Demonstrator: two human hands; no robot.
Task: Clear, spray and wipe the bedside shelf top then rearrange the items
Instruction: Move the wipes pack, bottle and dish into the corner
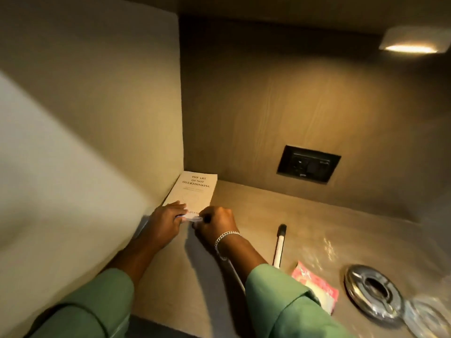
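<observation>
A white paperback book [195,189] lies flat in the back left corner of the wooden shelf top [317,215], against the side wall. My left hand [166,223] rests on the book's near left corner, fingers pinching its edge. My right hand [217,223], with a silver bracelet on the wrist, grips the book's near edge from the right. A black and white pen [280,245] lies on the shelf to the right of my right arm. A pink and yellow packet [317,286] sits near the front. A round metal ashtray [373,291] is at the front right.
A black wall socket [308,163] is set in the back panel. A small lamp [412,42] glows at the upper right. Clear crinkled plastic [429,318] lies by the ashtray. A pale padded wall [61,191] closes the left side.
</observation>
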